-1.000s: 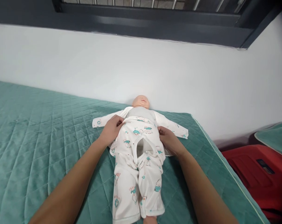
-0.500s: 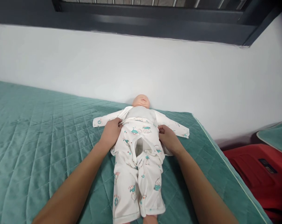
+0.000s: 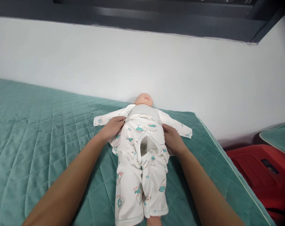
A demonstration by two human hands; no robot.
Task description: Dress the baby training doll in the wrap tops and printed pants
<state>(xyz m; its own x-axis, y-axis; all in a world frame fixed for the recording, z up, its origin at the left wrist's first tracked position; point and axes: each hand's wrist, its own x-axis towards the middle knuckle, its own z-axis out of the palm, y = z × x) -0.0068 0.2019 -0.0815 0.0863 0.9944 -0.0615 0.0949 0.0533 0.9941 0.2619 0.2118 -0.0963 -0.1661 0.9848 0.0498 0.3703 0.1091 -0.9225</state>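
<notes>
A baby doll (image 3: 143, 99) lies on its back, head toward the wall, arms spread in white printed sleeves. White printed pants (image 3: 130, 169) with an opening at the crotch cover its legs and reach up over the belly. My left hand (image 3: 113, 128) pinches the waist edge of the pants on the left side. At the opposite side of the waist, my right hand (image 3: 172, 138) is closed on the pants' edge, its fingertips partly hidden by the cloth. A foot shows below the right-hand pant leg.
A green quilted cover (image 3: 50, 141) lies under the doll, its edge running down the right. Beyond stands a white wall (image 3: 109, 62) below a dark frame (image 3: 156, 22). A red case (image 3: 257, 179) sits at the lower right.
My left hand has shifted slightly up and outward with the pants' waist edge. The pants' front looks pulled a little to the right, and the camera view has shifted slightly.
</notes>
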